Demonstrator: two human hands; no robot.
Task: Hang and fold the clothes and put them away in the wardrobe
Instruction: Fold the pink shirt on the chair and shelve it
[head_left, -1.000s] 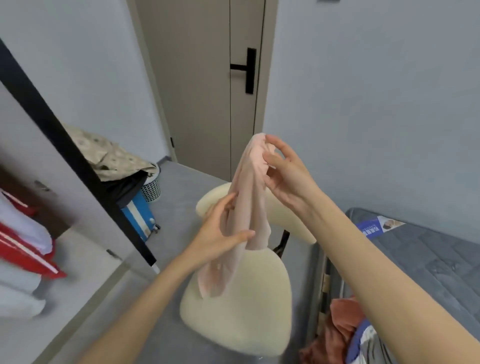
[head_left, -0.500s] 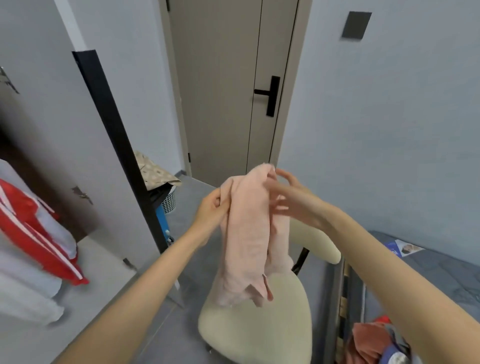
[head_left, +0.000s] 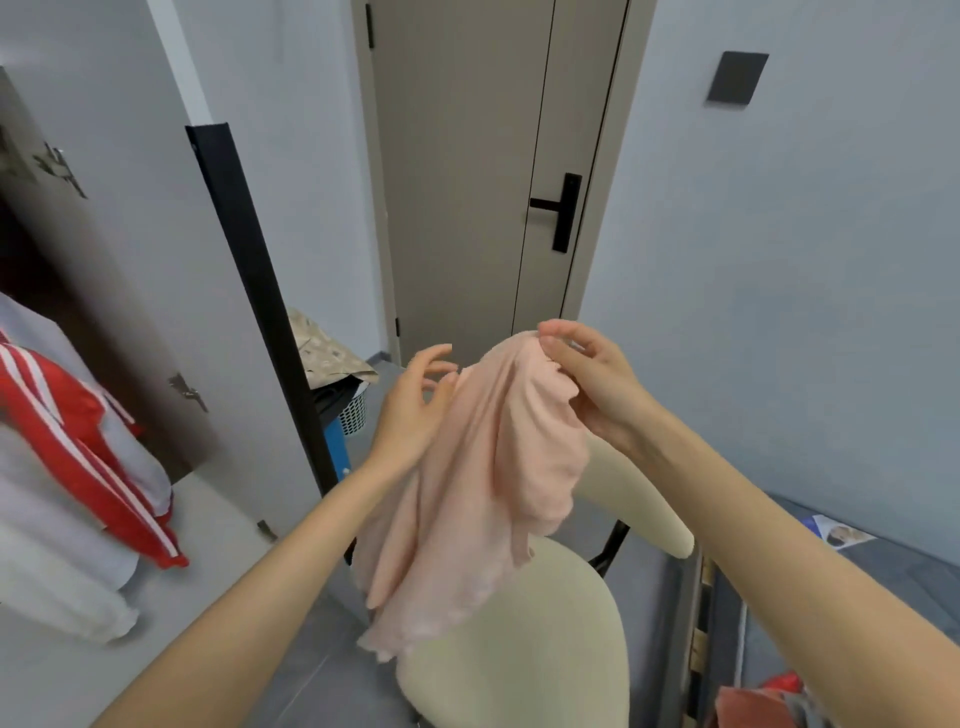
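A pale pink garment (head_left: 467, 493) hangs in the air over a cream chair (head_left: 524, 660). My right hand (head_left: 587, 384) pinches its top edge between thumb and fingers and holds it up. My left hand (head_left: 415, 410) is at the garment's left side with its fingers spread and loose, touching the cloth with the palm. The open wardrobe (head_left: 119, 364) stands at the left, with a red and white jacket (head_left: 78, 441) and white clothes hanging inside. A small heap of clothes (head_left: 763, 701) lies at the bottom right by the bed.
The wardrobe's black-edged door (head_left: 260, 312) stands open between me and the chair. A closed beige door (head_left: 467, 182) is straight ahead. A laundry basket (head_left: 353, 410) with patterned cloth on it sits behind the wardrobe door. A grey mattress (head_left: 857, 571) is at the right.
My left hand has let go of the garment's top and opened its fingers. My right hand now holds the garment alone, and the cloth has spread wider as it hangs.
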